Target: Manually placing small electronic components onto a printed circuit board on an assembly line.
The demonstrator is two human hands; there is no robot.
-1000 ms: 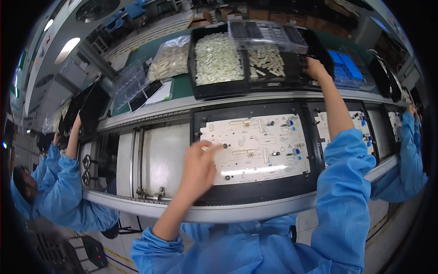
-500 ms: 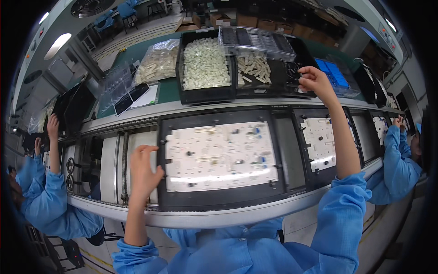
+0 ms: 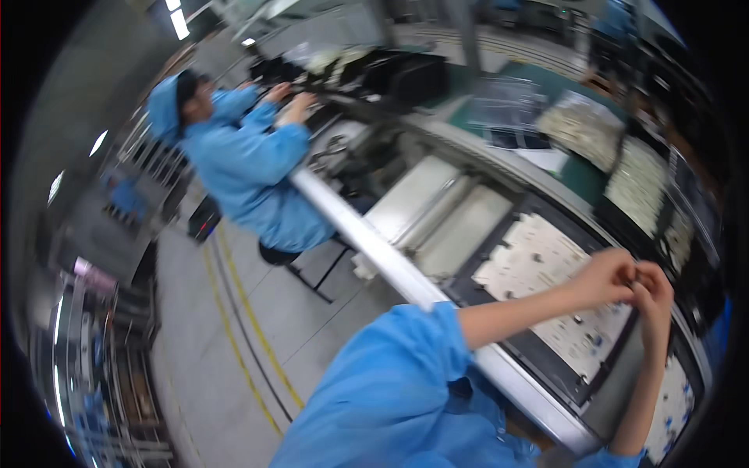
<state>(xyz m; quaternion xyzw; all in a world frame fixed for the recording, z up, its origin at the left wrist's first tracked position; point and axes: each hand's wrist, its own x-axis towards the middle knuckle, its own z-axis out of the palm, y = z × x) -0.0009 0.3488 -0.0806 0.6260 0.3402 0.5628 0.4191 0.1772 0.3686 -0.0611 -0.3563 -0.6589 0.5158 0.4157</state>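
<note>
My left hand [image 3: 599, 279] and my right hand [image 3: 654, 295] meet above the far right part of a white circuit board [image 3: 527, 253]. The fingertips of both hands are pinched together. A small dark spot shows between them, too blurred to name. Under the hands, the board lies in a black tray [image 3: 466, 282] on the conveyor line, with several small dark and blue parts on its face. My left forearm crosses over part of the board.
Beyond the line stand a black bin of pale connectors [image 3: 638, 187], a bag of pale parts [image 3: 581, 129] and clear plastic trays [image 3: 507, 105]. A second white board [image 3: 669, 409] lies at lower right. A co-worker in blue [image 3: 242, 164] sits at the line on the left.
The view has swung to the left. My right hand has come back from the bins, my left hand has left the tray's left edge, and both now meet over the board.
</note>
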